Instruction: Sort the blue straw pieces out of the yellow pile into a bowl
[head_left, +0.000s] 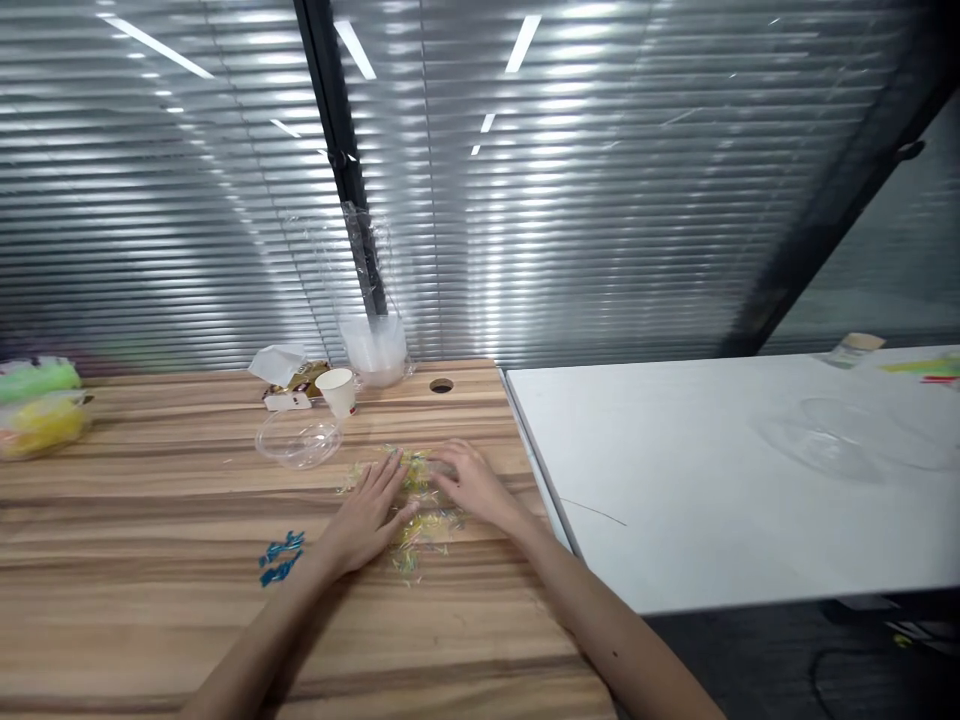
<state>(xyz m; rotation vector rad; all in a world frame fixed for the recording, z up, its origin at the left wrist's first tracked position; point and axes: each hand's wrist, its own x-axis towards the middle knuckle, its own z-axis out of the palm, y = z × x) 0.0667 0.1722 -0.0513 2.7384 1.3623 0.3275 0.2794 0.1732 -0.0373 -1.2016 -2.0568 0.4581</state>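
Many small, thin yellow, green and clear pieces (424, 530) lie scattered on the wood-grain table (150, 620). My left hand (364, 520) rests flat at the left side of the pieces, its fingers stretched out and thumb apart. On the right side of the pile, my right hand (469, 480) reaches in with bent fingers, thumb and forefinger apart, touching the edge of the pieces. Neither hand shows anything held. Blue shiny wrappers (281, 558) lie left of my left forearm.
Behind the hands stand a clear plastic bowl (298, 440), a paper cup (337, 391), an opened box (289, 400) and a translucent tub (375, 350). Bags (45, 425) sit far left. A white table (712, 510) adjoins on the right, bearing clear lids (825, 445).
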